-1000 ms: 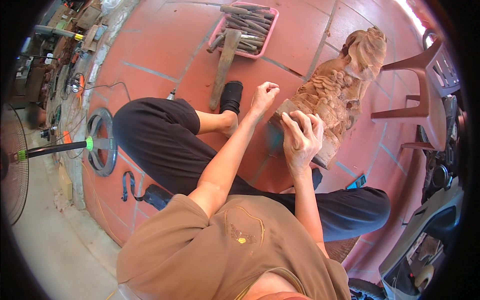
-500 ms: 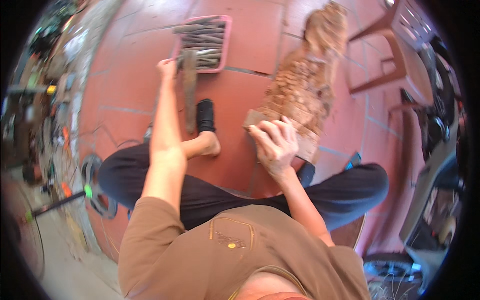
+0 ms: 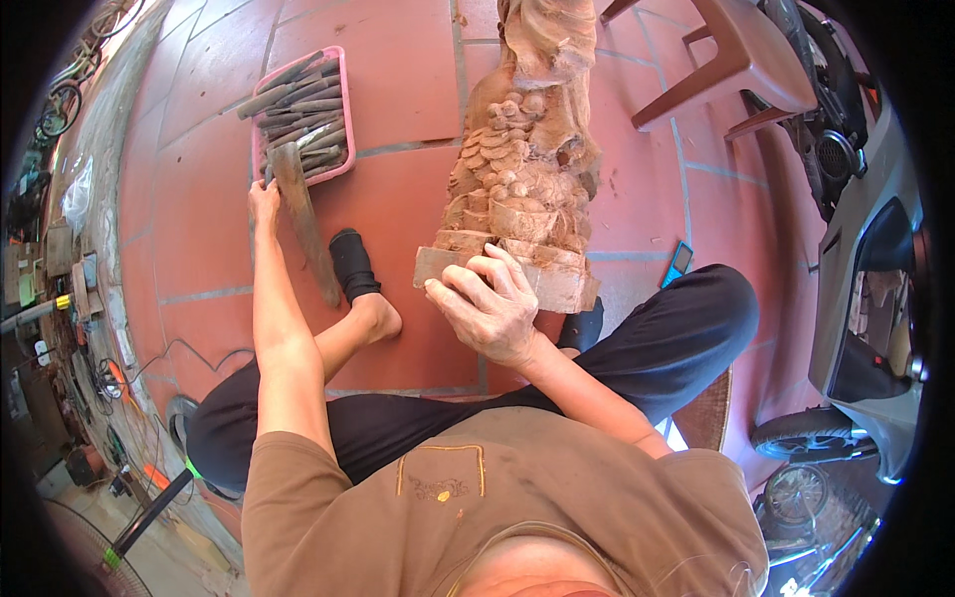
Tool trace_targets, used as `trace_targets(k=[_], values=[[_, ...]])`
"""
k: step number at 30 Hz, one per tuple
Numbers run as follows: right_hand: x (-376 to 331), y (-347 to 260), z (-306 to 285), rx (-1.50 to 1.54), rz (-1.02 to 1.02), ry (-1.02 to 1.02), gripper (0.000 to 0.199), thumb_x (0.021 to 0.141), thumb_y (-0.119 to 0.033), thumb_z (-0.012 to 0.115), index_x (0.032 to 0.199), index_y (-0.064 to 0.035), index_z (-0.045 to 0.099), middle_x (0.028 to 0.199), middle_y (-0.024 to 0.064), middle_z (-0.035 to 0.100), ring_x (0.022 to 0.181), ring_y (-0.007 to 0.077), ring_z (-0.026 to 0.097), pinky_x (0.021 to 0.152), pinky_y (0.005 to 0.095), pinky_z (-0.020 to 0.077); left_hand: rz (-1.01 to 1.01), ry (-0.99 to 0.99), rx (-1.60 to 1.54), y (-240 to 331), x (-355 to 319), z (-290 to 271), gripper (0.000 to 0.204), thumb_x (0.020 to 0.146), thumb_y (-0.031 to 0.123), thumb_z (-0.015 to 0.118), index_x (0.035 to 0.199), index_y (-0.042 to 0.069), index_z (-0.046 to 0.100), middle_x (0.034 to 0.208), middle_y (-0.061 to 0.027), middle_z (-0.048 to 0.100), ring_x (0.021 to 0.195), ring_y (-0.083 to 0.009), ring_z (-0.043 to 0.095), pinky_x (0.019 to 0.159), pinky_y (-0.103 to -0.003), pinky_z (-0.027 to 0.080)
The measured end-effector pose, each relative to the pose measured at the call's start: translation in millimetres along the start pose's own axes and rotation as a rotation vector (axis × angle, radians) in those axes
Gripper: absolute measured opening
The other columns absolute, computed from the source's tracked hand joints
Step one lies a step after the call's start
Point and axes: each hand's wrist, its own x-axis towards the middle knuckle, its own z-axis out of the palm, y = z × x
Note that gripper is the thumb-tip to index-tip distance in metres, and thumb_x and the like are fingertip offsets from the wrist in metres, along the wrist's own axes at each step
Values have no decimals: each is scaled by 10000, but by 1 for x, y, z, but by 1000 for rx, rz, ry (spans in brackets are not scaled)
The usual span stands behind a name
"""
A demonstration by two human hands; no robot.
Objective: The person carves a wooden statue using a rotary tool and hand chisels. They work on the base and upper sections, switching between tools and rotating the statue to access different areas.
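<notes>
A long brown wood carving [image 3: 527, 179], with rounded, scale-like lumps and flowing folds, lies on the floor in front of me. My right hand [image 3: 487, 303] has its fingers curled over the near edge of the carving's flat base. To the left, a pink plastic basket [image 3: 348, 114] holds several dark, stick-like tool handles [image 3: 303, 104]. My left hand [image 3: 264, 202] is stretched out to the basket's near left corner, fingers bent together; what they grip there is too small to make out. Beside it a flat wooden bar [image 3: 303, 229] leans from the basket toward my foot.
My socked foot [image 3: 350, 264] rests near the bar's lower end. A blue handheld device [image 3: 678, 264] lies by my right knee. A brown plastic chair [image 3: 736, 70] and a grey motorbike [image 3: 865, 289] stand at the right. Clutter, cables and a fan [image 3: 90, 547] line the left side.
The view has turned, so the basket, carving and chair now appear farther left. My left hand stays at the basket's corner and my right hand stays on the carving's base.
</notes>
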Motion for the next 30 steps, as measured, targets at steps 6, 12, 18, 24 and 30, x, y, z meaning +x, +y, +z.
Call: trace_targets(k=[6, 12, 18, 24, 30], values=[[2, 2, -3, 11, 30, 15, 266, 677, -165, 694, 942, -143, 694, 975, -18, 609, 921, 191, 586, 964, 440, 481, -389, -82, -562, 30, -12, -13, 214, 901, 212, 679, 912, -1, 685, 692, -64, 647, 479, -121, 540, 424, -277, 403], [7, -7, -3, 69, 41, 30, 242, 713, -158, 684, 954, -136, 676, 946, -3, 569, 929, 210, 563, 932, 434, 464, -264, 125, -728, 81, -26, -83, 181, 886, 203, 694, 907, 23, 691, 683, -32, 634, 462, -82, 484, 406, -239, 351], [6, -8, -10, 89, 55, 33, 160, 770, -127, 737, 925, -157, 714, 901, -5, 570, 887, 213, 564, 840, 374, 460, 218, -298, -588, 224, -42, -145, 269, 858, 212, 715, 1042, 16, 711, 733, -25, 657, 512, -62, 493, 455, -222, 350], [8, 4, -23, 445, 196, -10, 83, 873, -94, 690, 950, -80, 713, 912, 72, 676, 887, 242, 637, 835, 356, 495, 683, -689, -271, 384, -117, -179, 277, 827, 213, 750, 1022, 27, 684, 783, -8, 649, 625, -54, 529, 534, -226, 405], [27, 60, -59, 1072, 742, 470, 151, 944, -115, 656, 1056, -29, 708, 911, 41, 710, 792, 107, 633, 729, 270, 528, 954, -814, 77, 445, -221, -182, 236, 831, 193, 714, 1014, 57, 655, 863, -34, 685, 776, -97, 587, 649, -270, 438]])
